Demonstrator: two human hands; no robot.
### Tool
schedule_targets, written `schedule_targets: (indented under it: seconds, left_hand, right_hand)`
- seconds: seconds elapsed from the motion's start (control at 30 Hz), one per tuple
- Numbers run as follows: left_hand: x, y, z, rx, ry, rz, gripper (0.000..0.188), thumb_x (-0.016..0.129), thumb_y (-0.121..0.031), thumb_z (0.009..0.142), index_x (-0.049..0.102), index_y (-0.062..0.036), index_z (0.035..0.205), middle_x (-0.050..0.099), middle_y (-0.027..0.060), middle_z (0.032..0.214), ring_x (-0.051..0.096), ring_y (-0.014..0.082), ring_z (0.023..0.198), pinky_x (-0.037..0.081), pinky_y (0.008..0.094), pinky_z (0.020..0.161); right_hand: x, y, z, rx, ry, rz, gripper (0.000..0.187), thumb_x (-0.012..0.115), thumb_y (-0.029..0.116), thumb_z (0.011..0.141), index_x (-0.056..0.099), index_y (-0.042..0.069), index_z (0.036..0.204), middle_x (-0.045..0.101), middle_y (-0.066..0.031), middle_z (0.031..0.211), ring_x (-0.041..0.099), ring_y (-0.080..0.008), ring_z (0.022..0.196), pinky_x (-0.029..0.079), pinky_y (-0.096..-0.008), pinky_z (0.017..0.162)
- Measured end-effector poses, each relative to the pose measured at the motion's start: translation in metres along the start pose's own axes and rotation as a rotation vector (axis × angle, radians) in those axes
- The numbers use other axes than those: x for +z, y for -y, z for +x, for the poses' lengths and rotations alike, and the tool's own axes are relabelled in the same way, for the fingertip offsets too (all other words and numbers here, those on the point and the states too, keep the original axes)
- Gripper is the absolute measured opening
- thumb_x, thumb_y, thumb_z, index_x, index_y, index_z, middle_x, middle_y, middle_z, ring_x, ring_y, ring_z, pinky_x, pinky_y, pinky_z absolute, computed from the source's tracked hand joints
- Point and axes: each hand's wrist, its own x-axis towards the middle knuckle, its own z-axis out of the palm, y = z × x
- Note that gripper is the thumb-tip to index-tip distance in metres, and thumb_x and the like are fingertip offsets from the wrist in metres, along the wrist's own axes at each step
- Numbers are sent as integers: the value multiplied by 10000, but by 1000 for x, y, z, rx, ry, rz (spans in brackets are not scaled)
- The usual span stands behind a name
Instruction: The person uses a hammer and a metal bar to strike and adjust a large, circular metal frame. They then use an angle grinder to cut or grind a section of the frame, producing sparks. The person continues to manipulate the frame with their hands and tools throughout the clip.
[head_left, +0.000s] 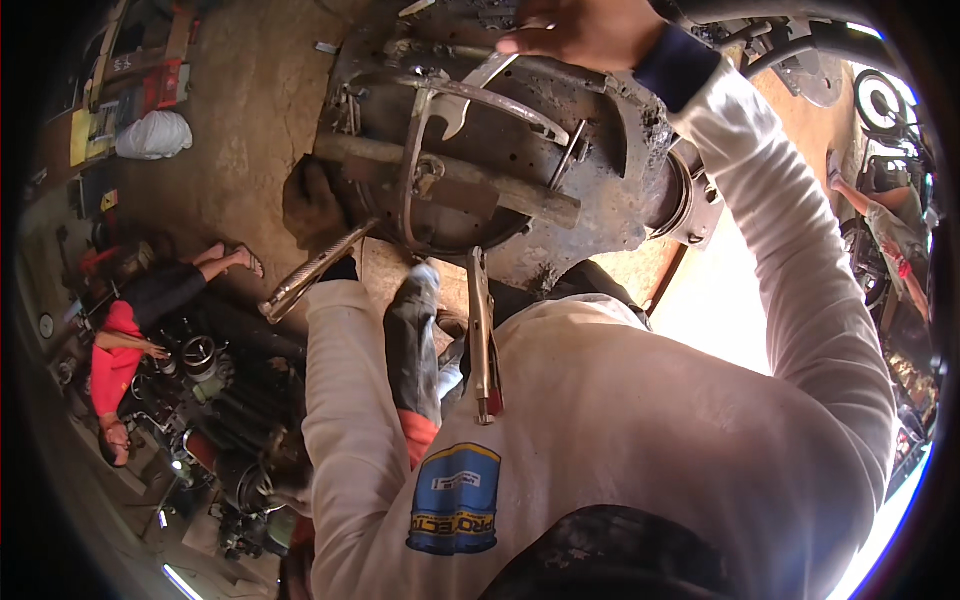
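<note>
My right hand point(592, 32), at the top, is closed on a silver open-end wrench point(474, 88). Its jaw reaches a curved metal rod frame point(410, 165) on a dark, greasy round metal assembly point(600, 205). My left hand point(312, 205), dark and in shadow, lies against the assembly's left edge; its finger positions are hard to make out. Locking pliers point(482, 335) stick out from the near rim toward my chest. Beside my left cuff, a second long metal tool point(318, 272) points down and left. A flat bar point(460, 180) crosses the assembly.
At the lower left, a person in a red shirt point(120, 345) sits beside engine parts point(205, 360). A white bag point(154, 134) and a red box point(166, 84) lie at the upper left. Another person point(890, 225) is near motorcycles at the far right, by a wheel point(880, 102).
</note>
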Motion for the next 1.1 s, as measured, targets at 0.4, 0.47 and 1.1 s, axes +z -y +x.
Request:
schedule_targets:
  seconds: [0.4, 0.47, 1.1]
  left_hand:
    - [-8, -24, 10, -352, 18, -175, 434, 555, -381, 992, 707, -23, 1185, 709, 186, 1176, 673, 334, 1092, 500, 408, 964]
    - [-7, -19, 7, -307, 25, -131, 441, 548, -392, 998, 710, -23, 1178, 706, 190, 1179, 669, 346, 1098, 497, 414, 971]
    - [-3, -16, 5, -369, -40, -151, 399, 552, -420, 976, 719, -114, 1172, 714, 140, 1165, 674, 348, 1075, 512, 427, 962]
  right_hand:
    - [17, -1, 66, -256, 288, 40, 400, 704, 516, 857, 760, 136, 743, 681, -92, 701, 650, -312, 720, 505, -441, 681]
    - [21, -3, 76, -321, 299, 18, 406, 702, 512, 863, 751, 130, 735, 672, -96, 693, 648, -315, 716, 502, -439, 675]
    - [16, -4, 101, -352, 392, 111, 405, 761, 461, 858, 739, 85, 707, 644, -81, 645, 585, -264, 691, 443, -412, 690]
